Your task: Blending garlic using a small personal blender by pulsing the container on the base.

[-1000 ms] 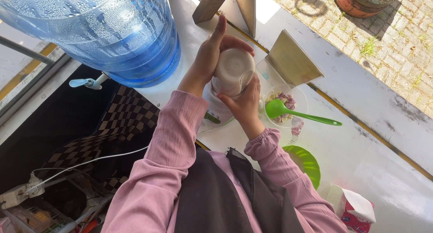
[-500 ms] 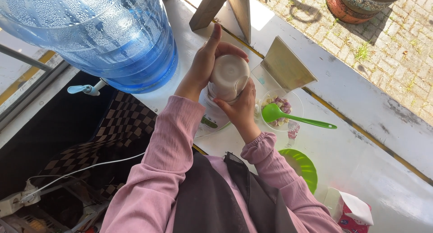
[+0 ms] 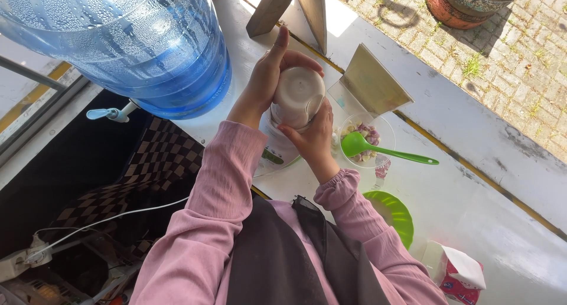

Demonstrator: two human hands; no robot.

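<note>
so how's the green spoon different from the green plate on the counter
The green spoon is long and thin with a straight handle; the green plate is round and wide. The spoon rests in a clear bowl of chopped food, while the plate lies directly on the white counter. The spoon shows whole; the plate is partly hidden by the pink sleeve. Both are the same bright green.

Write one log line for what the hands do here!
left hand: grips white round container | right hand: grips container | beside: green plastic spoon in clear bowl
</note>
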